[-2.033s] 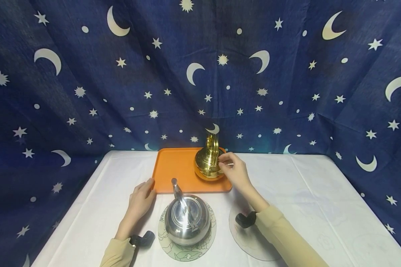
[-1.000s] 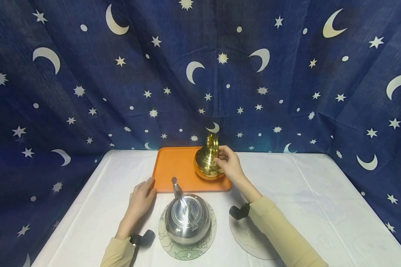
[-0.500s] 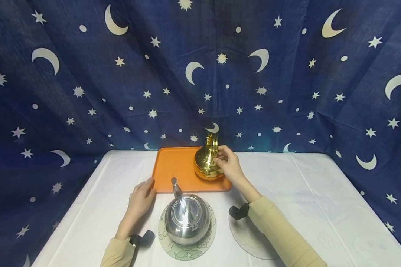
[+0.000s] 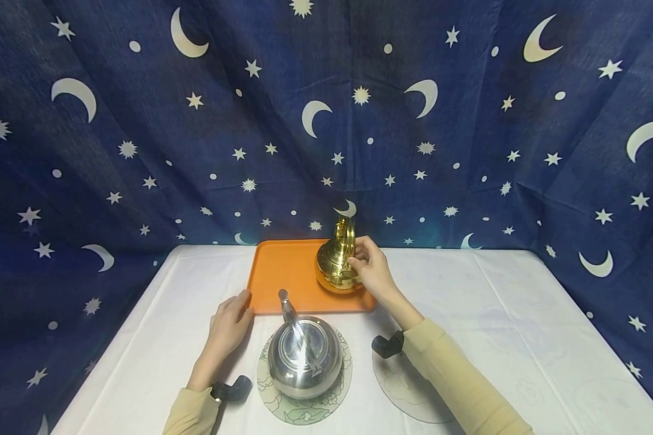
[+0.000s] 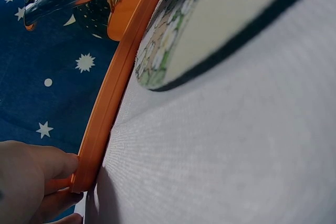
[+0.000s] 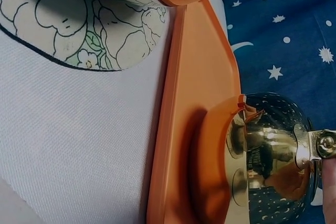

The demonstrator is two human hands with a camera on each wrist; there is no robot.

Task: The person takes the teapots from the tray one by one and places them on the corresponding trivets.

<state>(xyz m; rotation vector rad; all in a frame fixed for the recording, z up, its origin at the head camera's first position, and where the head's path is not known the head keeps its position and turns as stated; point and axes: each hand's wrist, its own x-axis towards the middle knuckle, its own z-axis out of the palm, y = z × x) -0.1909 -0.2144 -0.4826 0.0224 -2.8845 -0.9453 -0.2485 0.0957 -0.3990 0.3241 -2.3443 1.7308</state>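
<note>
On the right part of an orange tray [image 4: 283, 266] stands a gold kettle [image 4: 334, 266], upright, its handle toward my right hand [image 4: 375, 269]. That hand pinches the handle; in the right wrist view only a bit of finger [image 6: 329, 187] shows, below the riveted handle bracket [image 6: 325, 144]. My left hand [image 4: 230, 323] is at the tray's near left corner. The left wrist view has its thumb and fingers on either side of the orange tray corner [image 5: 86, 169], gripping it. A silver kettle [image 4: 305, 356] sits in front of the tray, touched by neither hand.
Beneath the silver kettle lies a round patterned mat [image 4: 307, 415]. Another round, pale mat [image 4: 408, 393] is partly covered by the right sleeve [image 4: 457, 377]. The white cloth-covered table [image 4: 500, 314] reaches back to a dark blue moon-and-star curtain [image 4: 283, 133].
Over the first second my right hand has moved slightly back and left and taken hold of the gold kettle's handle. Since then nothing visibly moves; the left hand stays at the tray corner.
</note>
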